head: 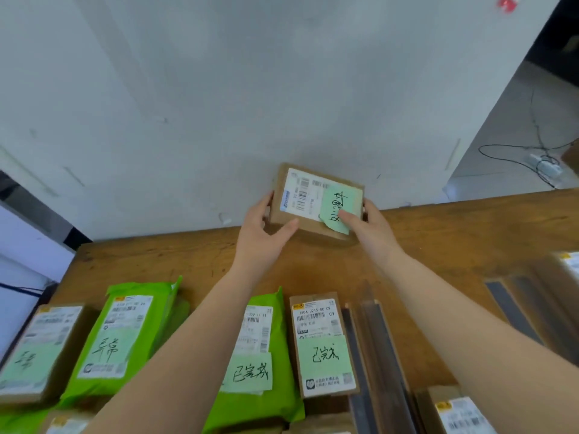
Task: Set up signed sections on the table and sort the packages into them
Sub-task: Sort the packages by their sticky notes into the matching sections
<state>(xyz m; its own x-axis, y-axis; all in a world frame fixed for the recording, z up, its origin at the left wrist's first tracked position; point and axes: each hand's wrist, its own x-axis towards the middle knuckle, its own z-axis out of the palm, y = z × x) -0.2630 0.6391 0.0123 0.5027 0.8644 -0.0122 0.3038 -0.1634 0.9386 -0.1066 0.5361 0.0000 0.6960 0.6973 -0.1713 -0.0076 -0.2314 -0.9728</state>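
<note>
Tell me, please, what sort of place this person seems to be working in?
Probably a parcel-sorting or mailroom workspace: a wooden table set against a plain wall, green mailer bags and cardboard boxes carrying shipping labels with handwritten notes, and both hands holding a labelled box.

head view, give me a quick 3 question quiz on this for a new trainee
1. True or false: both hands hold the cardboard box at the far edge of the table.
2. What colour is the handwritten note stuck on that box?
3. Which hand has its thumb on that note? A) left hand B) right hand

Key: 1 true; 2 light green; 3 B
</note>
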